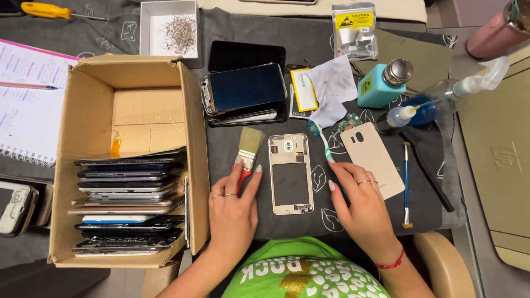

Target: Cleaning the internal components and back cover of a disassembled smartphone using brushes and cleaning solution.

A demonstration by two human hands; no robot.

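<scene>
While both hands rest on a dark work mat [425, 182], an opened phone frame [291, 174] lies flat between them, its empty back facing up and its camera end pointing away from the person.

The left hand [232, 207] lies palm down just left of the frame, fingers loosely spread. It covers the red handle of a small paintbrush [247, 148], whose bristles point away. Whether the fingers grip the handle or only rest on it cannot be told.

The right hand [359, 201] sits just right of the frame, fingers gently curled, over the handle of a toothbrush [326, 144] that slants up toward a small green circuit board [346, 122]. A gold back cover [371, 160] lies touching this hand's far side.

Further back are a stack of phones [245, 94], a teal pump bottle [382, 84] and a clear squeeze bottle [428, 104]. A cardboard box [88, 110] at left holds more phones, stacked flat.

Judging from the brushes at hand, cleaning the frame looks like the work here. It would go best with the frame held steady by its edges, light strokes sweeping dust outward off the mat, and care near the small parts at the camera end and bottom edge.
</scene>
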